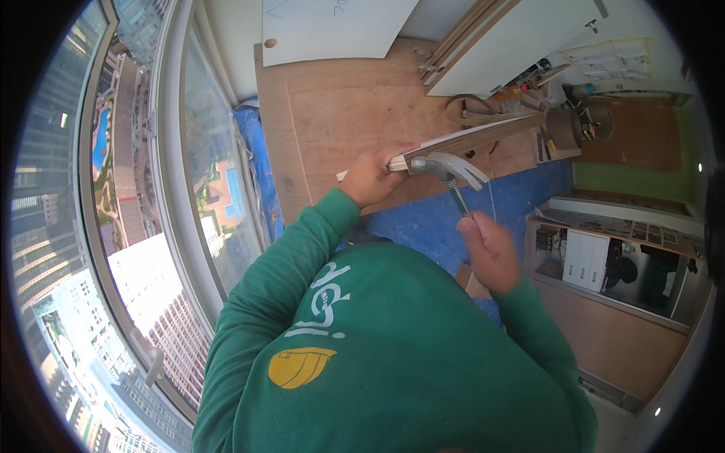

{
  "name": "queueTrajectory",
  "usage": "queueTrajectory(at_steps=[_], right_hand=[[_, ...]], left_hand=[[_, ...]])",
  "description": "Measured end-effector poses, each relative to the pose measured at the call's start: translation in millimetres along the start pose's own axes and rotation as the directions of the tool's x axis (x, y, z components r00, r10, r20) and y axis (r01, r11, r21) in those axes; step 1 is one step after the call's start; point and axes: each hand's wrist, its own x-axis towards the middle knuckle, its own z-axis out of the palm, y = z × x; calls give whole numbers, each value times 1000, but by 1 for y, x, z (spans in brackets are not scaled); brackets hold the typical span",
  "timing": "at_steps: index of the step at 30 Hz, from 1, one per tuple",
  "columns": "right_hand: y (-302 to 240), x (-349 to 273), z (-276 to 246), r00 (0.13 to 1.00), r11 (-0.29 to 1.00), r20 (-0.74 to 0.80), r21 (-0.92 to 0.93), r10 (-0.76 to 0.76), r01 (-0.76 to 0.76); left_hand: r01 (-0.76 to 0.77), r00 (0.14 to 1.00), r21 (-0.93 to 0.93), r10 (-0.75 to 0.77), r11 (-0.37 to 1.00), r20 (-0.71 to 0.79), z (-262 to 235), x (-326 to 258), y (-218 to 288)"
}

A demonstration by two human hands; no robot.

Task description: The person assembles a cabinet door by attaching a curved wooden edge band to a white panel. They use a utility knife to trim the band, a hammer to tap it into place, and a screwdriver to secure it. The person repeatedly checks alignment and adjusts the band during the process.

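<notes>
Left hand [368, 177] closed on strip [468, 141] at ten o'clock of hammer [451, 167]; right hand [489, 249] gripped handle at five. Nailing apparently midway, head touching strip.

The brown wooden counter [340, 113] carries a white panel [332, 26] at its far edge, long white boards [513, 38] at its far right corner, and scattered tools [529, 83] along its right edge.

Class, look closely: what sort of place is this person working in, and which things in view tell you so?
Probably a high-rise room being fitted out: a claw hammer struck against a wooden board, loose panels, and tall towers through the window.
</notes>
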Motion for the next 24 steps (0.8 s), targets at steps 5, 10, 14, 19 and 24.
queueTrajectory(at_steps=[5, 10, 14, 19, 24], right_hand=[[4, -1, -7, 997, 978, -63, 206, 53, -39], [16, 5, -10, 994, 986, -58, 148, 93, -83], [31, 7, -8, 990, 990, -128, 138, 55, -37], [40, 12, -19, 973, 930, -104, 329, 208, -163], [49, 14, -15, 963, 956, -158, 234, 218, -178]], left_hand=[[33, 999, 0, -33, 999, -15, 1, -2, -3], [45, 999, -30, -45, 999, 10, 1, -1, -4], [32, 999, -7, -32, 999, -1, 2, -1, -4], [57, 998, 24, -57, 998, 3, 0, -1, -1], [56, 998, 27, -56, 998, 4, 1, -1, 3]])
